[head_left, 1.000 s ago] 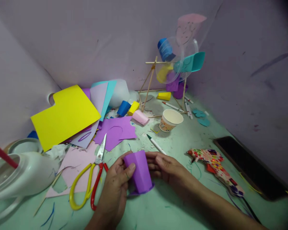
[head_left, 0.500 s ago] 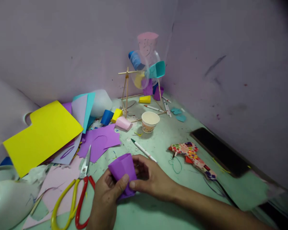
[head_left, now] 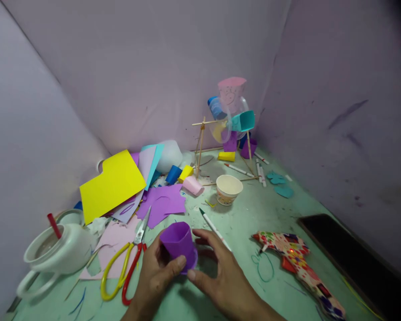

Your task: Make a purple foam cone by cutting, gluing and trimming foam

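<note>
My left hand (head_left: 155, 276) holds a small purple paper cup (head_left: 177, 243), its thumb across the front near the bottom. The cup's mouth faces up, and a round purple paper base shows under it. My right hand (head_left: 223, 272) is at the cup's right side with thumb and fingers apart and curved. Its thumb tip is close to the base; whether they touch, I cannot tell. Left of my left hand lie scissors (head_left: 140, 238) with one yellow and one red handle. A green-tipped marker (head_left: 215, 229) is just beyond my right hand.
A flowered glue gun (head_left: 297, 258) lies right, beside a dark phone-like slab (head_left: 344, 258). A paper bowl (head_left: 229, 189) stands ahead. Behind it is a stick-framed wheel (head_left: 227, 125) carrying coloured cups. Left are yellow paper (head_left: 112, 187), purple scraps (head_left: 163, 203) and a white pot (head_left: 63, 254).
The view has shifted left and up, showing more of the white pot. The purple cup has tipped more upright, exposing its opening and base. My right hand's fingers have come away from its side.
</note>
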Demonstrator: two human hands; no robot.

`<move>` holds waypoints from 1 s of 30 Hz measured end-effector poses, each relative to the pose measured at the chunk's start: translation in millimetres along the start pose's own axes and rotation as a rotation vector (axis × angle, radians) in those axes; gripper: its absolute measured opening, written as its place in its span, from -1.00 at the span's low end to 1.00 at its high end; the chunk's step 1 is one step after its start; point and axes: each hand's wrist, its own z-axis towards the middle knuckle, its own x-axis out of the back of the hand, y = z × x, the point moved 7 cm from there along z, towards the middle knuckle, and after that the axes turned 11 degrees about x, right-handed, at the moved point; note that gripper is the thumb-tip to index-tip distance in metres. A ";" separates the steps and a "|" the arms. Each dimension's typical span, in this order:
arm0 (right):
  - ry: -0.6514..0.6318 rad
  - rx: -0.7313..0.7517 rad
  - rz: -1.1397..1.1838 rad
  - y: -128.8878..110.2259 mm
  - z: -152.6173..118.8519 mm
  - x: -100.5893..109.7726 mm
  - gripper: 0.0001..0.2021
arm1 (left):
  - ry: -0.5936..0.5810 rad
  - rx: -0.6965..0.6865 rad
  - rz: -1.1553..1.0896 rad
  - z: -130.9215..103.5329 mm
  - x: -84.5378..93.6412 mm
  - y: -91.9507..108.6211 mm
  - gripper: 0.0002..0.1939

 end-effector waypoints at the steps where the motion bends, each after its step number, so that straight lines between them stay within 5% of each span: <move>1: 0.003 -0.008 -0.012 1.0 0.5 1.2 -0.37 | 0.007 -0.015 -0.009 -0.1 2.7 -0.2 -0.40; 6: -0.109 -0.081 0.105 3.5 2.6 -4.7 -0.24 | -0.117 0.128 -0.242 4.3 1.8 -12.6 -0.48; 12: -0.147 -0.066 0.112 -0.1 6.0 -2.0 -0.15 | -0.124 0.215 -0.377 10.6 2.8 -15.9 -0.53; 21: -0.058 -0.367 0.547 15.9 4.8 -5.3 -0.24 | -0.068 -0.010 -0.262 -0.7 12.7 -2.6 -0.35; 27: -0.099 -0.536 0.895 15.0 -1.1 -20.9 -0.72 | 0.087 -0.210 0.142 -16.1 9.8 16.5 -0.50; 30: -0.081 -0.593 1.017 19.2 -5.4 -28.9 -0.72 | 0.044 -0.187 0.213 -16.3 2.4 14.9 -0.51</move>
